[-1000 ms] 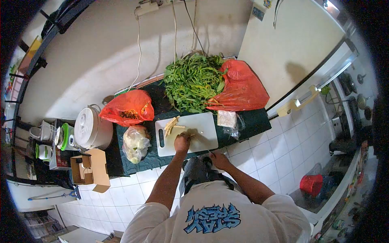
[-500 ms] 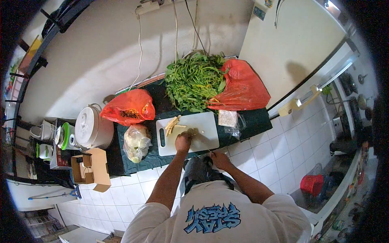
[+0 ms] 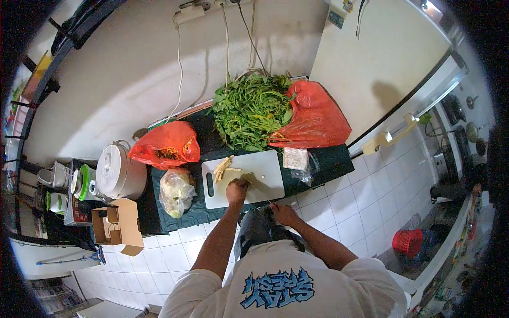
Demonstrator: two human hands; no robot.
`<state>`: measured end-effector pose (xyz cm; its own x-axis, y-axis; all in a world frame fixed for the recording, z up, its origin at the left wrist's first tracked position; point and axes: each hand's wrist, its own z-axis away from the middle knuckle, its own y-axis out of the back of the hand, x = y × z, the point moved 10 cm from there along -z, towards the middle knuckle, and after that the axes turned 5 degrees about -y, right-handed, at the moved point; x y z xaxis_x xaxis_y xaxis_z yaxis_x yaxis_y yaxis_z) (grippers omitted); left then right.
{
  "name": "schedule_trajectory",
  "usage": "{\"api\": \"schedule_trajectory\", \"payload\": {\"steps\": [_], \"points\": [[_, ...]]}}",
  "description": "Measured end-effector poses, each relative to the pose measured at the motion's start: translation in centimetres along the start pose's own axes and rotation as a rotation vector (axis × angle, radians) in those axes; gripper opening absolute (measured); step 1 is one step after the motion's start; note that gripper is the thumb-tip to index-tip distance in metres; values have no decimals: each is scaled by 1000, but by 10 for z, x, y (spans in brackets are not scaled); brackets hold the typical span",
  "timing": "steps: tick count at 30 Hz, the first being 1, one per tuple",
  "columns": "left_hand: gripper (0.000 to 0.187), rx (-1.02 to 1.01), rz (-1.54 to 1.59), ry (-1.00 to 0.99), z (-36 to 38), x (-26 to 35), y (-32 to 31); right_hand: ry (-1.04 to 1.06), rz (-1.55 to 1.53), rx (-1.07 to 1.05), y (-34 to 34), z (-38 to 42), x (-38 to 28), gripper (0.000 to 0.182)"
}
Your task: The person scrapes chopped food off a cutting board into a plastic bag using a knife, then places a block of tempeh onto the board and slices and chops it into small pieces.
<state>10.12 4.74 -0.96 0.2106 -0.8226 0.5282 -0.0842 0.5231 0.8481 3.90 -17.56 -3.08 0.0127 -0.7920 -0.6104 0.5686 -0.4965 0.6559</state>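
Note:
A white cutting board [image 3: 271, 165] with a dark-rimmed handle slot lies on the dark green cloth. Pale yellow-brown strips [image 3: 222, 168] are piled at its left, with a loose strip beside them. My left hand [image 3: 236, 191] is closed over the board's lower middle, its fingers curled down on a small pale piece mostly hidden beneath them. Just off the board's front right edge, my right hand [image 3: 284, 214] is closed around what looks like a knife [image 3: 271, 202]; only a thin sliver shows. A tiny white bit lies on the board's right part.
Behind the board are leafy greens [image 3: 252, 108] and a red plastic bag [image 3: 315, 119]. A pale wrapped block [image 3: 296, 158] sits right. Leftward are another red bag [image 3: 167, 143], a clear bag of pale vegetables [image 3: 177, 192], a white rice cooker [image 3: 121, 172] and an open cardboard box [image 3: 127, 222].
The whole view has shifted slightly, so the table appears a little lower and further left. Both hands keep nearly the same places relative to the board.

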Motion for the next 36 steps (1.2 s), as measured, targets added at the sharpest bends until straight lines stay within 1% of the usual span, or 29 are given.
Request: {"api": "schedule_trajectory", "payload": {"steps": [1,2,3,5,6,7,8,10,13,15,16,18,19,22,25,26,27,28,29,31,32,34,36], "points": [[22,-3,0,2,1,-2,-3,-44,10,30,3,-3,3,58],[21,11,6,-65,0,2,-4,-44,9,27,5,-3,4,58],[21,27,11,-132,0,6,-3,5,31,22,9,-1,-3,57],[20,60,-4,-152,3,6,-3,61,54,14,15,2,-14,57],[19,90,-16,-175,5,10,3,7,-3,39,18,1,-6,57],[19,90,-16,-172,5,11,6,-50,-60,64,20,1,2,57],[18,63,-13,-139,6,9,6,-52,-59,60,19,3,5,57],[18,32,-6,-104,7,4,2,-95,-89,18,15,8,13,57],[17,75,-19,-151,8,4,7,-52,-106,63,13,10,8,59],[15,181,-32,-214,10,10,19,-67,-70,20,8,7,6,60],[15,179,-33,-215,11,12,20,-83,-37,-20,5,6,5,61],[14,104,-105,-169,10,9,12,-73,-41,-28,4,3,2,62],[14,103,-106,-169,9,8,9,-61,-42,-38,2,1,1,63],[14,116,-96,-198,11,13,13,-65,37,12,4,-9,2,62],[14,125,-184,-214,16,15,13,-108,38,-39,3,-7,7,60],[14,177,-109,-222,18,14,18,-107,38,-40,5,-3,8,60],[15,228,-34,-229,21,14,24,-29,28,-11,15,5,-2,59],[15,229,-34,-227,24,12,26,48,18,18,22,12,-13,58],[15,222,-25,-228,26,10,28,47,18,18,20,12,-11,58],[16,209,-13,-233,27,6,25,13,-77,20,20,14,-7,56],[15,187,-20,-207,26,1,21,9,-78,20,20,14,-5,56],[15,166,-27,-178,25,-3,16,-90,-71,-87,18,17,-9,56],[12,175,-79,-181,24,-3,15,-106,-40,-116,9,12,-8,57]]}}
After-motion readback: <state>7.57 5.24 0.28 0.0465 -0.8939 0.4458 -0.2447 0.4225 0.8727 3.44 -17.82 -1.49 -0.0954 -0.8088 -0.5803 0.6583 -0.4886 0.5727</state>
